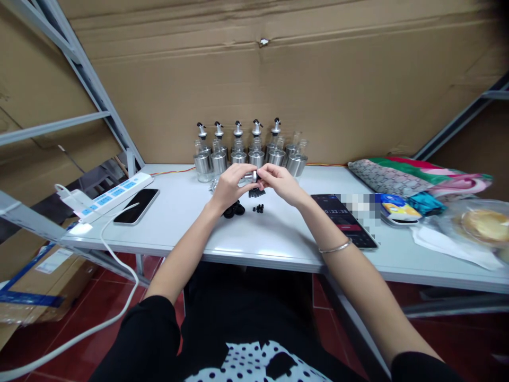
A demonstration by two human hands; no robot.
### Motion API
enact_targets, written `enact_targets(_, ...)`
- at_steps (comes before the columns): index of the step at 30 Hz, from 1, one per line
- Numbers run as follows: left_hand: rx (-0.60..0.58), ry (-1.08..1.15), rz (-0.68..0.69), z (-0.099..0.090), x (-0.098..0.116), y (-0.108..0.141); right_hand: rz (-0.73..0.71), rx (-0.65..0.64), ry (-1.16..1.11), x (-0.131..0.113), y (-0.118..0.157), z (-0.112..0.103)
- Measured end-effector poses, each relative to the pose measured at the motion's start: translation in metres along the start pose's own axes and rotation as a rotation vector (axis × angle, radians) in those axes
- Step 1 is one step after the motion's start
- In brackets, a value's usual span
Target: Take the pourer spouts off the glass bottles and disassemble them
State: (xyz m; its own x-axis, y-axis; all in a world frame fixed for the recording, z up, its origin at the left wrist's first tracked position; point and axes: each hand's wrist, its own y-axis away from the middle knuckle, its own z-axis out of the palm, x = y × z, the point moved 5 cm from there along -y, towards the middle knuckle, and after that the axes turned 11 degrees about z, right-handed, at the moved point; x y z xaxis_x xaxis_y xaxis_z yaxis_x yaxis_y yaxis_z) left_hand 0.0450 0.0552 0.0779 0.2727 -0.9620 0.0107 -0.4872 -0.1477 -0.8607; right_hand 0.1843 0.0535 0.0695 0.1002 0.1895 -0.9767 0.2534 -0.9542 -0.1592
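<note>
Held sideways between my two hands is a silver pourer spout [251, 177] with a dark end. My left hand [229, 187] grips its metal body between thumb and fingers. The fingertips of my right hand [279, 182] are closed at the dark end; fingers partly hide what they pinch. Below the hands lie round black parts [234, 210], several tiny black pieces [260, 208] and a row of dark pieces [256, 194]. Behind stand glass bottles with steel sleeves [256, 156]; several in the back row carry silver pourers with black tips [237, 126].
A power strip [119, 196] and a phone [137, 207] lie at the left of the white table [262, 241]. To the right are a tablet-like device with a timer [345, 220], a patterned cloth bag [397, 172], packets and a plastic-wrapped item [483, 223]. Cardboard [238, 69] stands behind.
</note>
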Motion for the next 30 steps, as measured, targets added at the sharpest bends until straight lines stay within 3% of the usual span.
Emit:
enact_targets(10, 0.023, 0.199, -0.136, -0.007, -0.006, -0.002, -0.16, 0.097, 0.077, -0.007, 0.001, 0.001)
enact_targets(15, 0.069, 0.303, -0.306, -0.007, -0.012, 0.001, -0.218, 0.162, 0.17, -0.011, 0.005, 0.0)
enact_targets(21, 0.109, 0.494, -0.479, -0.003, -0.018, 0.002, -0.378, 0.271, 0.342, -0.019, 0.014, 0.001)
enact_targets(30, 0.116, 0.758, -0.577, 0.003, -0.025, 0.004, -0.615, 0.362, 0.575, -0.029, 0.025, 0.007)
